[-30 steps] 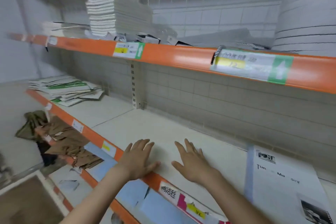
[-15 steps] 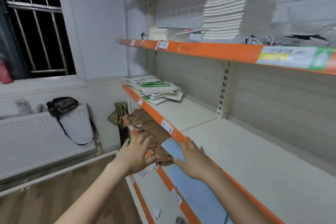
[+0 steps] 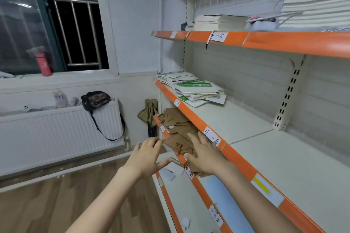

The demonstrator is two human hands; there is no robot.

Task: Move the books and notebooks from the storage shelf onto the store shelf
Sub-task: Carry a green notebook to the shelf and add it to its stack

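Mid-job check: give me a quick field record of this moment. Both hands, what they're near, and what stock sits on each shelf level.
left hand: open, fingers spread, holding nothing
right hand: open, over the brown paper items; contact unclear
top shelf: cream book stack
middle shelf: green-and-white notebooks at far end
lower shelf: brown paper items, blue sheet
label by right hand: tag reading 4-4

Both hands are leaving the bare middle shelf and reaching lower left: the right hand is now hovering over the brown paper bags, the left hand spreading open beside them
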